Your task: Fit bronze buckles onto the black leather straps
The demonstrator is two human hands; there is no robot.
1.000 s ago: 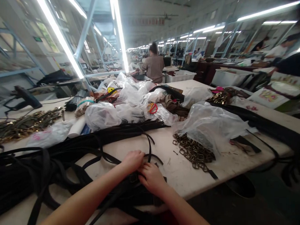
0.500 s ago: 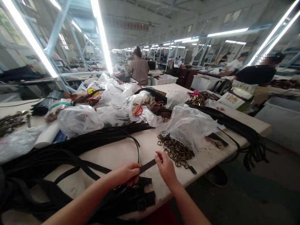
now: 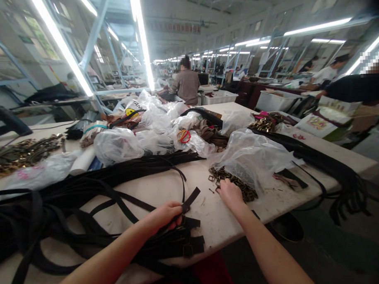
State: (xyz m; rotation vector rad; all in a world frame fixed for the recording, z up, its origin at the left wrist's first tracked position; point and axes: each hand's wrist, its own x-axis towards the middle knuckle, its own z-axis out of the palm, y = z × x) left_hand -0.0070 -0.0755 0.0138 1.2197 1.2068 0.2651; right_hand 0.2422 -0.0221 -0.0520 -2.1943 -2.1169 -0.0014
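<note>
My left hand (image 3: 171, 215) is closed round a black strap (image 3: 191, 199), whose flat end sticks out past the fingers to the upper right. Below it lie other black straps (image 3: 196, 245), some with metal buckles at their ends. My right hand (image 3: 230, 192) reaches to the left edge of a pile of bronze-coloured metal buckles (image 3: 245, 189). Its fingers are bent down onto the pile, and whether they grip a buckle is hidden. A clear plastic bag (image 3: 255, 152) partly covers the pile.
Long black straps (image 3: 94, 178) spread over the left of the table (image 3: 197, 175). Plastic bags (image 3: 118, 144) and red-handled scissors (image 3: 184, 136) lie behind. More straps (image 3: 327, 166) hang over the right edge. A person (image 3: 187, 84) is farther back; another is at the right.
My right hand has let go of the strap's end and moved up and right to the buckles. My left hand still holds the strap. The view has shifted slightly.
</note>
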